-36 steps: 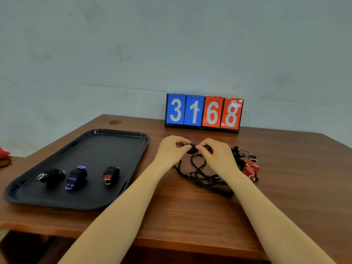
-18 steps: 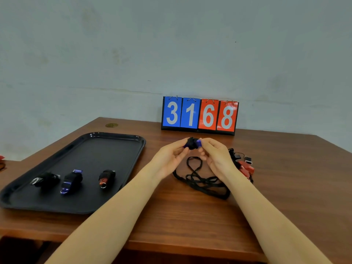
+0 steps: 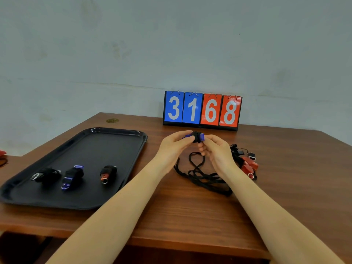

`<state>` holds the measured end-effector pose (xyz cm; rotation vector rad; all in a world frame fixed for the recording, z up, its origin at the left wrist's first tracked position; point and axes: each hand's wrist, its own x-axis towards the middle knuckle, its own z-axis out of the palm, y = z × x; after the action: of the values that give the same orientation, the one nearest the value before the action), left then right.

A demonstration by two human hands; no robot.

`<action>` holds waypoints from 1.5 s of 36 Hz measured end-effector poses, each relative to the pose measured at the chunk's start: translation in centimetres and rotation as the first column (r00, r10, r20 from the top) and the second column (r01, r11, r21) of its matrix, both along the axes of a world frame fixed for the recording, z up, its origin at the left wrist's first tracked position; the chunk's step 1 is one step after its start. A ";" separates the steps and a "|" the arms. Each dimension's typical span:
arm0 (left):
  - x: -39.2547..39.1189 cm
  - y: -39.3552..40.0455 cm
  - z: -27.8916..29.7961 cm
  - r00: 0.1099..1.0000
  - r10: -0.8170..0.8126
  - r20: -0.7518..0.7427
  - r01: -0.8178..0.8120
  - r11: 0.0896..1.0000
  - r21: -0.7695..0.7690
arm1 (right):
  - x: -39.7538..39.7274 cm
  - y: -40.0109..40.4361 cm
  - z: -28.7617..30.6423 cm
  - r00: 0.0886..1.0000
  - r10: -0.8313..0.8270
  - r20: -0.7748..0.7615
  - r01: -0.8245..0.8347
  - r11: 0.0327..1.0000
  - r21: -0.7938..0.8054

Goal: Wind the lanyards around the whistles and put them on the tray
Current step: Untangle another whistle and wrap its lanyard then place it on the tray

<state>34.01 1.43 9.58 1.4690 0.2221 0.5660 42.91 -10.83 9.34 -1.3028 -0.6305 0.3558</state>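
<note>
A blue whistle (image 3: 198,137) wrapped in black lanyard is held above the table between both hands. My left hand (image 3: 174,147) pinches its left end and my right hand (image 3: 216,151) pinches its right end. Loose black lanyard cord (image 3: 200,175) lies on the table below the hands. The black tray (image 3: 95,141) on the left carries three wound whistles: a silver one (image 3: 46,175), a blue one (image 3: 72,176) and a red one (image 3: 107,173). Red whistles (image 3: 248,165) with black cords lie to the right of my right hand.
A flip scoreboard (image 3: 202,111) reading 3168 stands at the back of the wooden table (image 3: 190,216), against the wall. A small brass disc (image 3: 112,120) sits in the table's far left corner. A red object (image 3: 2,152) shows at the left edge.
Both hands lifted the blue whistle off the table and raised it a little. The head view tilted up slightly, so the table sits lower in the frame.
</note>
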 end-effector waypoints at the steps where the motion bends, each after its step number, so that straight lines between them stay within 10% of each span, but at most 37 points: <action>1: 0.0 0.0 0.0 1.000 0.030 0.005 -0.030 0.998 0.060 | 0.0 0.0 0.0 1.000 0.003 0.003 -0.003 1.000 -0.004; 15: 0.8 -0.4 -0.6 0.983 0.180 0.047 -0.176 0.823 0.540 | -0.9 0.4 -0.6 0.985 0.029 0.169 -0.003 0.988 -0.152; 34: 0.1 0.6 0.4 0.992 0.126 -0.005 -0.125 0.983 -0.132 | -0.6 -0.2 -0.1 0.873 -0.026 0.488 0.136 0.972 -0.192; 46: 0.1 0.0 0.4 0.992 0.083 -0.093 -0.093 0.990 -0.105 | -1.1 -0.1 0.2 0.786 -0.033 0.617 0.150 0.979 -0.139; 54: -0.1 -0.1 0.5 0.999 -0.031 0.023 0.039 0.810 -0.584 | -1.1 -0.4 0.6 0.883 -0.069 0.464 0.086 0.996 -0.015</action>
<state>33.88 1.30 10.10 0.8616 0.3267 0.4227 41.76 -11.19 9.97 -1.4554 -0.9732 -0.0196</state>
